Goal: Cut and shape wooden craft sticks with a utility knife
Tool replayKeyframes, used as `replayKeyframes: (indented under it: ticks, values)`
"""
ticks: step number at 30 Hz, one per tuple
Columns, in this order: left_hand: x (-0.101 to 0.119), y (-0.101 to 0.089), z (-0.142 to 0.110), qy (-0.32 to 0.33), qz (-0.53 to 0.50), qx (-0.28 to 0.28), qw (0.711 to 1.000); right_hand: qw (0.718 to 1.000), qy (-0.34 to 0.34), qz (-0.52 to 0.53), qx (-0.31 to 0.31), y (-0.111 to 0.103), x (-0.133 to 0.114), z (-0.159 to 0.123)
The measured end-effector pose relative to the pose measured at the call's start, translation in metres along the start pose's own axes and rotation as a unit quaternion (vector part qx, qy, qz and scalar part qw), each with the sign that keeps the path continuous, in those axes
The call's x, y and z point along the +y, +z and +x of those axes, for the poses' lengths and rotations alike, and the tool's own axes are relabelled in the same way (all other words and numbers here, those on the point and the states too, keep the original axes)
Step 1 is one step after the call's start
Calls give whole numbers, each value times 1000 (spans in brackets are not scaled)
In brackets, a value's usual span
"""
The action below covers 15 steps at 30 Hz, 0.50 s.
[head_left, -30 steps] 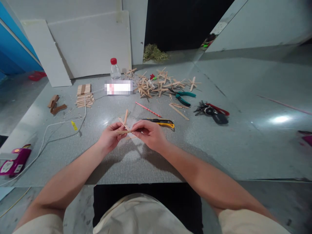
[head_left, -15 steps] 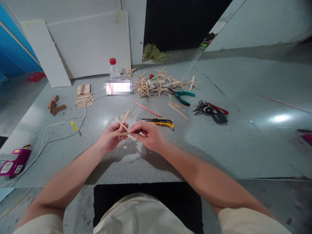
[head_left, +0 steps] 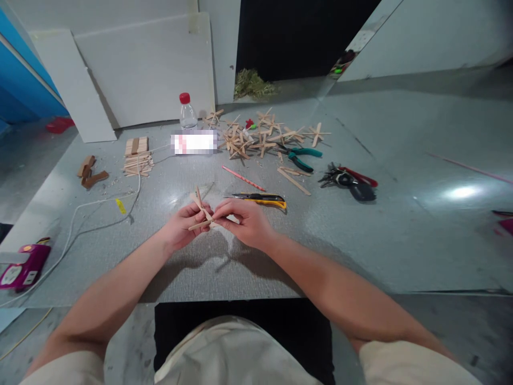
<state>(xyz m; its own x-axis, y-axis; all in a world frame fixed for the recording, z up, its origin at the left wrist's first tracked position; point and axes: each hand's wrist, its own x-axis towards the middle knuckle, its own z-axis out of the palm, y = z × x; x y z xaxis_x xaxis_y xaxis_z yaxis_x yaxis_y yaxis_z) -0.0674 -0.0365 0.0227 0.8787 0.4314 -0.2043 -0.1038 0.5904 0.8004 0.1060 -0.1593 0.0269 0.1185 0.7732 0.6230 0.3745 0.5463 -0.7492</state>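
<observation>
Both hands meet over the near part of the table, around a small piece of crossed wooden craft sticks [head_left: 199, 201]. My left hand [head_left: 186, 226] is closed on the sticks from the left, with stick ends poking up and out past its fingers. From the right, my right hand [head_left: 246, 220] pinches the same sticks where they meet; its fingertips hide part of that joint. Just behind my right hand lies a yellow and black utility knife [head_left: 270, 200]. A red patterned pencil [head_left: 243, 178] rests beyond it.
A heap of crossed sticks [head_left: 240, 141] lies at the back, with teal-handled pliers [head_left: 301, 158] beside it. A multi-tool plier [head_left: 352, 184] sits to the right. Stacked sticks [head_left: 137, 155], a red-capped bottle [head_left: 187, 113], a white cable [head_left: 74, 227] and a magenta device [head_left: 28, 267] stand left.
The crossed sticks have turned in my fingers, so their upper ends now point more upright. Both hands stay in nearly the same place.
</observation>
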Motion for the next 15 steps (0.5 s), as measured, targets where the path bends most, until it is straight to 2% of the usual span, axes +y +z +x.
replayKeyframes:
  ticks: [8,15]
  values:
    - [1,2,-4,-13,29,-7,999,999,-29,-39,2,0,-1,0]
    - [-1,2,-6,-21,27,0,999,999,-40,-29,7,-1,-4,-2]
